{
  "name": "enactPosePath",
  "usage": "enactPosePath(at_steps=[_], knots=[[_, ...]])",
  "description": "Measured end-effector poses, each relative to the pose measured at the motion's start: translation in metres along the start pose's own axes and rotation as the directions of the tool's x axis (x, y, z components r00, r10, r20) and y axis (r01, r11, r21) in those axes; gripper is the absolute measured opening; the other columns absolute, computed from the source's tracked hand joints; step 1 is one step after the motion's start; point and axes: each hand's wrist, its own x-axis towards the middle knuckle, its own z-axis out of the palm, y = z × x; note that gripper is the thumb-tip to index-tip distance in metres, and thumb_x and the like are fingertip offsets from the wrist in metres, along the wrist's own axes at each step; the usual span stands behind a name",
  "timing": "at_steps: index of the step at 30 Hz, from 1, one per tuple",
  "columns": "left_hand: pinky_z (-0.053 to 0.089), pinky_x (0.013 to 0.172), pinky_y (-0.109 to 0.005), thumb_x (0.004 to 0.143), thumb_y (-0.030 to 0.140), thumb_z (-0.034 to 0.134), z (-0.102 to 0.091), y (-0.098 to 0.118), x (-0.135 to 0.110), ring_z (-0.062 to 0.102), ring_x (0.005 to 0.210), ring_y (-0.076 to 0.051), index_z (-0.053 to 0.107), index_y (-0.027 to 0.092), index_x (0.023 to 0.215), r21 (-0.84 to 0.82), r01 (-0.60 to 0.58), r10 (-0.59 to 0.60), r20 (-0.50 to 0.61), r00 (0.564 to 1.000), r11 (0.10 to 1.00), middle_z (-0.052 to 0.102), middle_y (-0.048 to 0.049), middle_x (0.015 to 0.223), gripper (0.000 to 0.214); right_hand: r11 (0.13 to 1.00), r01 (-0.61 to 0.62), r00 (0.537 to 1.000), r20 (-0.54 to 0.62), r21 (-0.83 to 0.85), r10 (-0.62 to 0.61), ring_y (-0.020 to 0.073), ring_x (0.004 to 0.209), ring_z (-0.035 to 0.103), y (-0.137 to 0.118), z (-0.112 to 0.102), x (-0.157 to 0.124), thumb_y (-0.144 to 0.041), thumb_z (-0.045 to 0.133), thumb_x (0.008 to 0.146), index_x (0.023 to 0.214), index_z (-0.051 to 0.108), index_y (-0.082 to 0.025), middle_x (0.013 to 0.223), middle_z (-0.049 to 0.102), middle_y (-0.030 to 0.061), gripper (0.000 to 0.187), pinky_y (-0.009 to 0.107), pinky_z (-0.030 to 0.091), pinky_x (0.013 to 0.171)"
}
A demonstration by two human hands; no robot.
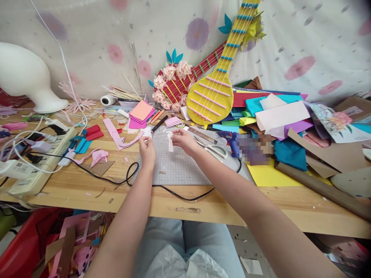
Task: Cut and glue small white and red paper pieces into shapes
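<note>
Over the grey cutting mat [182, 168], my left hand [147, 151] is closed in a pinch on a small white paper piece [147, 132]. A narrow white paper strip [170, 143] hangs from the fingertips of my right hand [184, 139], a short way to the right. The two hands are apart. Left of my left hand lies a bent pink paper strip [116, 135]. White-handled scissors [217, 150] and a ruler [199, 135] lie on the mat near my right wrist. A blue glue gun [232, 142] rests at the mat's right side.
Behind stand a yellow paper lute [210, 98] and a red one [176, 87] trimmed with flowers. Coloured sheets [284, 116] pile up at right. A power strip [43, 162] sits at left, and a black cord [185, 199] crosses the table's front. Pink-orange note pads [142, 114] lie behind my left hand.
</note>
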Motion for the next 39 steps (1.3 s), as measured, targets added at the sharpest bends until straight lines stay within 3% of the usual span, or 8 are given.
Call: enactPosePath(at_steps=[3,8,12,19,23,26,32,39], knots=[[0.018,0.042,-0.02,0.075,0.039,0.052,0.011,0.012,-0.02,0.026,0.041,-0.005,0.046,0.019,0.08,-0.064,0.112,-0.096,0.215,0.972,0.992,0.031,0.0084,0.05,0.022,0.957,-0.067,0.998,0.002,0.282,0.069,0.0102,0.06,0.06,-0.001,-0.016,-0.016,-0.01,0.06,0.06,0.077,0.045,-0.019,0.064,0.061,-0.0034,0.024,0.027,0.049,0.067],[0.01,0.041,-0.021,0.065,0.041,0.061,0.028,0.027,-0.052,0.017,0.038,-0.003,0.051,0.015,0.07,-0.053,0.321,-0.235,0.571,0.787,0.946,0.026,0.0097,0.045,0.028,0.896,0.031,0.995,-0.096,0.443,0.013,0.0117,0.064,0.061,0.007,-0.029,-0.031,-0.008,0.06,0.057,0.072,0.046,-0.019,0.064,0.062,-0.0023,0.023,0.028,0.049,0.071],[0.014,0.043,-0.021,0.065,0.036,0.061,0.03,0.022,-0.054,0.019,0.04,-0.003,0.052,0.015,0.068,-0.041,0.217,-0.161,0.535,0.829,0.975,0.029,0.0091,0.046,0.023,0.894,0.048,0.998,-0.052,0.446,-0.028,0.0123,0.071,0.062,0.009,-0.038,-0.039,-0.009,0.058,0.055,0.076,0.045,-0.02,0.071,0.062,-0.0032,0.027,0.031,0.048,0.078],[0.017,0.047,-0.022,0.067,0.032,0.058,0.017,0.017,-0.043,0.024,0.044,-0.005,0.055,0.016,0.067,0.191,-0.239,0.051,0.67,0.741,0.952,0.026,0.0083,0.046,0.017,0.956,0.218,0.972,0.133,-0.196,-0.194,0.0144,0.082,0.056,-0.004,-0.063,-0.045,-0.025,0.067,0.059,0.1,0.049,-0.023,0.089,0.061,0.0006,0.045,0.031,0.045,0.072],[0.017,0.047,-0.022,0.069,0.035,0.057,0.016,0.016,-0.045,0.024,0.045,-0.006,0.055,0.016,0.068,0.209,-0.291,0.048,0.732,0.679,0.934,0.026,0.0079,0.047,0.019,0.793,0.298,0.925,0.366,-0.531,-0.102,0.0127,0.069,0.054,-0.011,-0.069,-0.039,-0.033,0.068,0.06,0.086,0.061,-0.019,0.075,0.062,-0.0004,0.031,0.026,0.041,0.065],[0.018,0.046,-0.021,0.069,0.037,0.059,0.017,0.016,-0.045,0.024,0.044,-0.005,0.055,0.016,0.074,0.155,-0.214,0.032,0.736,0.677,0.965,0.026,0.0083,0.047,0.022,0.732,0.293,0.936,0.341,-0.615,-0.089,0.0114,0.063,0.052,-0.01,-0.07,-0.038,-0.033,0.064,0.063,0.068,0.062,-0.017,0.064,0.059,-0.0017,0.017,0.024,0.039,0.06],[0.012,0.04,-0.018,0.078,0.041,0.045,0.023,0.019,-0.043,0.018,0.037,-0.004,0.043,0.018,0.075,-0.037,0.287,-0.181,0.698,0.693,0.957,0.026,0.0094,0.046,0.023,0.987,0.104,0.988,-0.098,-0.124,-0.117,0.0118,0.063,0.057,0.016,-0.064,-0.042,-0.034,0.065,0.061,0.066,0.05,-0.018,0.063,0.054,-0.0026,0.022,0.026,0.047,0.059],[0.014,0.038,-0.015,0.079,0.037,0.049,0.027,0.023,-0.053,0.023,0.036,-0.002,0.041,0.018,0.076,-0.037,0.409,-0.251,0.738,0.626,0.912,0.03,0.0093,0.047,0.02,0.955,0.118,0.988,-0.128,0.271,-0.086,0.0143,0.075,0.062,0.033,-0.05,-0.047,-0.029,0.073,0.052,0.058,0.046,-0.018,0.073,0.062,-0.0009,0.03,0.029,0.05,0.072]])
